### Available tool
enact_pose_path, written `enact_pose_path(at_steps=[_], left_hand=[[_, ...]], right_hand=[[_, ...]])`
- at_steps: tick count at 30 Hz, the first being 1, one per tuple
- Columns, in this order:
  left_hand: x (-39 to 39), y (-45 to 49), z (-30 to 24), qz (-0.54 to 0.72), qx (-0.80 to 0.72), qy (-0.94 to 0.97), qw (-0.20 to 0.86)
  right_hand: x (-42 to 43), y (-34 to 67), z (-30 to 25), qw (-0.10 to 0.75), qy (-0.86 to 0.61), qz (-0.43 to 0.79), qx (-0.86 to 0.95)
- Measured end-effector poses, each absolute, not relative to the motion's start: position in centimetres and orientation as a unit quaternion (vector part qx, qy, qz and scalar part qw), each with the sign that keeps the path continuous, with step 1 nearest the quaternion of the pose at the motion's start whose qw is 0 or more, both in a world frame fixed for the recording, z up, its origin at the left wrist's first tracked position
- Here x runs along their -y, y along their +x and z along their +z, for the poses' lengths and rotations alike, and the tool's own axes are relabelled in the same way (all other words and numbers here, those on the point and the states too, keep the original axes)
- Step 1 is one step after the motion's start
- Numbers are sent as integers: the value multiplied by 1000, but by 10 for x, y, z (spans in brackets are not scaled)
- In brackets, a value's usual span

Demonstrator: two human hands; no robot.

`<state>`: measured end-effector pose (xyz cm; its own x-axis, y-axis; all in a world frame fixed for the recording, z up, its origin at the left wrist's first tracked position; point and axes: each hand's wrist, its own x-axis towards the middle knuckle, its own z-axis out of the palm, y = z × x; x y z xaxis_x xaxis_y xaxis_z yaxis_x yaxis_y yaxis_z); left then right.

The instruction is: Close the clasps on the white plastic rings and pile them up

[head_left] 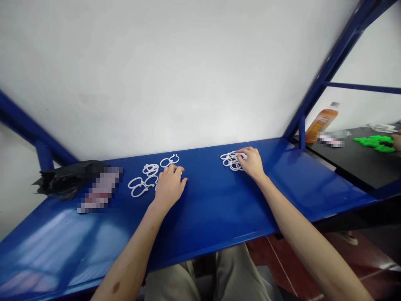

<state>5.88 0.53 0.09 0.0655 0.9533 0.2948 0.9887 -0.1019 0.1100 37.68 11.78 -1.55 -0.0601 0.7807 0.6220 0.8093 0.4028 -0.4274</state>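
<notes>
Loose white plastic rings [147, 177] lie scattered on the blue table [213, 209], left of centre. My left hand [169, 186] rests at their right edge with its fingers curled under; what they hold, if anything, is hidden. Further right sits a tighter heap of white rings [229, 161]. My right hand [251, 163] lies against that heap, thumb and fingertips pinched on a ring at its right side. Both forearms reach in from the near edge.
A crumpled black bag [67, 177] and a blurred packet [100, 190] lie at the table's left. A blue frame post [326, 71] rises at the right. Beyond it, a black table [351, 161] holds an orange bottle [322, 121], green parts [377, 142] and another person's hand [397, 140].
</notes>
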Motion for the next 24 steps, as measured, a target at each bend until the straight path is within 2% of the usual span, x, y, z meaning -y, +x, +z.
enact_pose_path(at_steps=[6, 10, 12, 18, 20, 24], left_hand=[[-2, 60, 1, -103, 682, -718, 91], [-2, 66, 6, -164, 663, -729, 53], [0, 71, 10, -223, 635, -740, -6], [7, 84, 19, -336, 505, -742, -285], [7, 85, 18, -344, 497, -730, -319], [5, 86, 17, -356, 522, -705, -322]], right_hand=[[-98, 357, -5, 426, -509, -34, 747], [-77, 330, -2, 399, -416, 40, 816], [-65, 317, -2, 366, -360, 104, 852], [-43, 296, 1, 301, -253, 226, 891], [-41, 296, 1, 292, -259, 249, 886], [-43, 297, -1, 293, -296, 299, 858]])
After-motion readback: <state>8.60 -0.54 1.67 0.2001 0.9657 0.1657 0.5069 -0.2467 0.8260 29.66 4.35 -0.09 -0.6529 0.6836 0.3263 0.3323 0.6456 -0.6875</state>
